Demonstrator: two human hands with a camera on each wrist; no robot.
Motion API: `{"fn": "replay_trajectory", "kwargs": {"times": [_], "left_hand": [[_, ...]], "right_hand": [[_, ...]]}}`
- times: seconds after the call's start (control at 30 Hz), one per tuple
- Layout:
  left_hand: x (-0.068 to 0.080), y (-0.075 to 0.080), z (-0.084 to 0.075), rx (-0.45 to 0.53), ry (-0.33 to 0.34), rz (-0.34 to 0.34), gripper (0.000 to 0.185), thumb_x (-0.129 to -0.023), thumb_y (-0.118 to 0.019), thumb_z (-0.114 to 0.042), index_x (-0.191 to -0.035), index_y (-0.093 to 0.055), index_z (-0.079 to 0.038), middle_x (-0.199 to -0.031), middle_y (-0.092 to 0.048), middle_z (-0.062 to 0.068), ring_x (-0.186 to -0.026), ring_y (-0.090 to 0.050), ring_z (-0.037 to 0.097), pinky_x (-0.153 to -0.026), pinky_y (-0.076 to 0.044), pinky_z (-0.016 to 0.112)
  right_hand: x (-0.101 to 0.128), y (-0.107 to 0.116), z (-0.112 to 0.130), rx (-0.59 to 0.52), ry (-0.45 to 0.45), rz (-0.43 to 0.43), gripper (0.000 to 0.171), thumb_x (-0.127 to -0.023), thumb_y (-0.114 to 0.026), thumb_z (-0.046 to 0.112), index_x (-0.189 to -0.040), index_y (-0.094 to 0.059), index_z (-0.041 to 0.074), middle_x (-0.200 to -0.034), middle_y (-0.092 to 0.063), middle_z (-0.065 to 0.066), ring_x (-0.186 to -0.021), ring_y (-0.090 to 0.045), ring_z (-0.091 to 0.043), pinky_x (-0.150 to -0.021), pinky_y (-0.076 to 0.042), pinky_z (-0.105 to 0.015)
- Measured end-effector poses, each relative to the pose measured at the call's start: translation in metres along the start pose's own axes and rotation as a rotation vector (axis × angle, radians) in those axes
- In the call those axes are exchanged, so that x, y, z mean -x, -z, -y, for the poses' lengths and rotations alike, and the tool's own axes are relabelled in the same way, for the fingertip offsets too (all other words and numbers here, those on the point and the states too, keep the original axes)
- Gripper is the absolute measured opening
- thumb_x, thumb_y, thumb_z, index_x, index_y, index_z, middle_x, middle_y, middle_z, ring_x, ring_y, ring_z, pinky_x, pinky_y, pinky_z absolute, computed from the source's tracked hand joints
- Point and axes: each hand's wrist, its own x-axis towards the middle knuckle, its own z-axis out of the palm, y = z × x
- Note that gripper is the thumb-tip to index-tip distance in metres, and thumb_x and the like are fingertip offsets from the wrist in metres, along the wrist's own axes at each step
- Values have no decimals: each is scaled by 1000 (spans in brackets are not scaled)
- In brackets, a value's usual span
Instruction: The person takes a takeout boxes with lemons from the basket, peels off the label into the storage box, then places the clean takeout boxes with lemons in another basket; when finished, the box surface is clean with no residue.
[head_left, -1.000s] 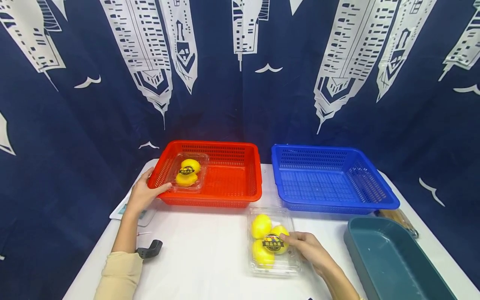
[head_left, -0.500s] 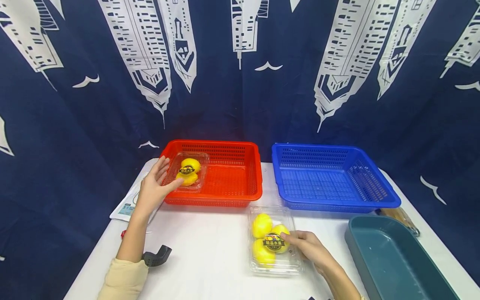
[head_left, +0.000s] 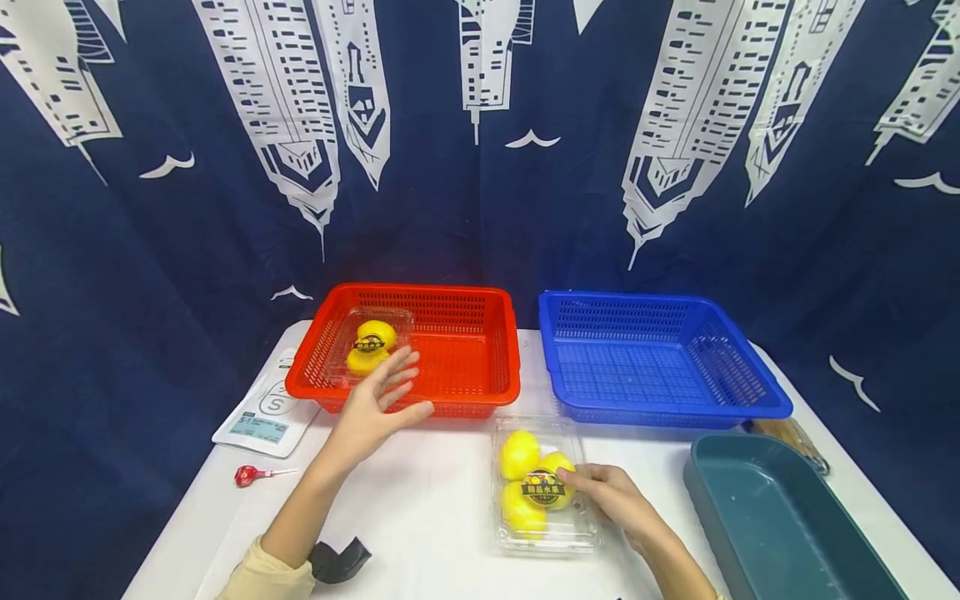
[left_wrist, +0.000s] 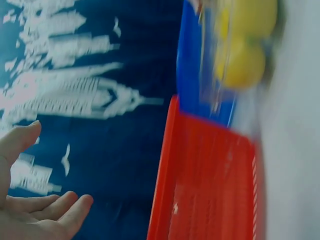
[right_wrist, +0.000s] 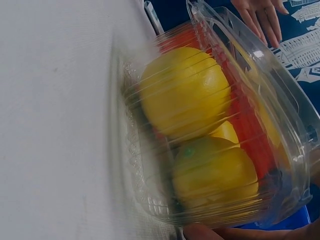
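My right hand [head_left: 617, 500] grips the right side of a clear plastic clamshell box [head_left: 536, 546], its thumb on top by a dark round label. Three yellow lemons [head_left: 520, 454] show inside, and the right wrist view has the box wall and lemons [right_wrist: 185, 92] up close. My left hand [head_left: 369, 421] hovers in front of the red basket [head_left: 457, 404], fingers spread and holding nothing. Another clear box of lemons [head_left: 375, 333] lies at the left inside that basket; my left hand partly covers its near side. The left wrist view shows the left hand's spread fingers [left_wrist: 75, 212].
A blue basket [head_left: 675, 408] stands right of the red one. At the right edge is a dark teal tray [head_left: 780, 517], with a wooden-looking item [head_left: 795, 437] behind it. A white scale [head_left: 262, 417] and a red lollipop [head_left: 246, 476] lie at the left.
My left hand has let go of the red basket's left rim and moved right and nearer, uncovering the scale and lollipop. My right hand stays on the box.
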Motion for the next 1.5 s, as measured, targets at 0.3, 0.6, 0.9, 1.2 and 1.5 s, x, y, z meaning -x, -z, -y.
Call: {"fn": "replay_trajectory", "kwargs": {"times": [0.3, 0.6, 0.9, 1.2, 1.5], "left_hand": [[11, -53, 14, 35, 99, 65, 81, -82, -78, -18, -150, -35, -10, -149, -47, 11, -134, -50, 29, -110, -42, 40], [17, -96, 52, 169, 175, 47, 79, -88, -72, -19, -149, -28, 5, -147, -44, 25, -134, -46, 42, -113, -38, 47], [19, -117, 83, 312, 316, 56, 83, -90, -68, -25, -151, -21, 5, -154, -33, 26, -140, -36, 43, -115, -34, 49], [23, -130, 96, 377, 352, 112, 82, -92, -64, -31, -153, -21, 2, -160, -22, 21, -147, -25, 40, -120, -24, 51], [25, -135, 99, 377, 336, 152, 80, -93, -63, -30, -153, -21, 1, -160, -22, 19, -148, -21, 38, -119, -26, 48]], "right_hand": [[-2, 1, 1, -11, -23, -18, 48, -86, -68, 36, -109, -65, -5, -78, -54, 1, -72, -44, -13, -59, -37, -23], [-2, -4, -2, -27, -30, -19, 54, -86, -68, 37, -117, -63, -7, -88, -64, -3, -76, -52, -14, -61, -43, -24], [-4, -3, 0, -26, -26, -9, 49, -87, -68, 36, -112, -65, -5, -81, -60, -1, -72, -48, -12, -59, -40, -23], [-6, -2, 0, -30, -27, -6, 50, -86, -68, 36, -114, -64, -6, -81, -59, 0, -72, -48, -12, -58, -40, -22], [-6, -2, -1, -36, -21, -3, 46, -87, -68, 35, -111, -65, -4, -69, -54, 3, -62, -45, -10, -52, -37, -21]]}}
